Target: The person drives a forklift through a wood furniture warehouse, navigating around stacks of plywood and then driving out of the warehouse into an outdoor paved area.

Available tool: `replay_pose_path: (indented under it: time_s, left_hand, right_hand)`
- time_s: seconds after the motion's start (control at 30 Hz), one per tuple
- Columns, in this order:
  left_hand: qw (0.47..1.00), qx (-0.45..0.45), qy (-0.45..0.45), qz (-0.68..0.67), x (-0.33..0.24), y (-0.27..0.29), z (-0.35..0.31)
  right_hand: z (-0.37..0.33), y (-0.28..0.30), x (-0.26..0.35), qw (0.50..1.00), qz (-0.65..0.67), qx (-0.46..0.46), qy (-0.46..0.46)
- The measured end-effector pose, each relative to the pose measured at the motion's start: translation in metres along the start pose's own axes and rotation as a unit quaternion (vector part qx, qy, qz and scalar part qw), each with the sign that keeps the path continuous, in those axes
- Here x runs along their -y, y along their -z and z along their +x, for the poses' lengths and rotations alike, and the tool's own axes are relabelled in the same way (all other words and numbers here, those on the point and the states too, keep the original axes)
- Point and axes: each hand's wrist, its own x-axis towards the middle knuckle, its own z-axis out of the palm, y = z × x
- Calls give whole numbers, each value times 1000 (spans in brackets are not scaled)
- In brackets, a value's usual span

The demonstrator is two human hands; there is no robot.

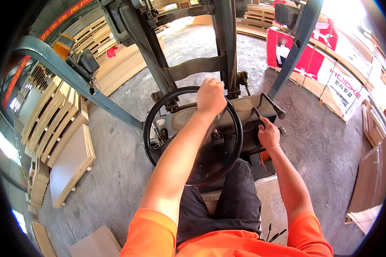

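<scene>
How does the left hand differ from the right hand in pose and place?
The left hand is closed over the steering wheel rim; the right hand has its index finger extended, beside the black levers. The left hand is farther forward than the right hand. Both hands are bare.

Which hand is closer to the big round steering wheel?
Left. The left hand is on the far rim of the steering wheel, toward its right side; the right hand is off the wheel, farther right, by the black levers.

Stacked boards [73,160] all around show a warehouse.
</scene>
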Motion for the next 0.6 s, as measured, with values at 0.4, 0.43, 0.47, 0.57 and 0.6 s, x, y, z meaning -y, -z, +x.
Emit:
replay_pose_path:
  time_s: [0.4, 0.43, 0.47, 0.57, 0.6]
  left_hand:
    - [996, -47, -58, -52, 114, -114, 124]
    - [996, -49, -57, -56, 126, -123, 136]
    - [996, -50, -55, -57, 140, -131, 146]
    - [994, -57, -63, -64, 177, -160, 180]
    - [994, -59, -68, -66, 187, -170, 191]
  right_hand:
    - [176, -97, 16, 1000, -15, -11, 1]
    - [192, -106, 17, 1000, -14, -15, 4]
    - [207, -115, 19, 1000, -13, -10, 0]
    - [252, -142, 25, 1000, -10, -3, -7]
    - [268, -151, 27, 1000, -9, -3, -7]
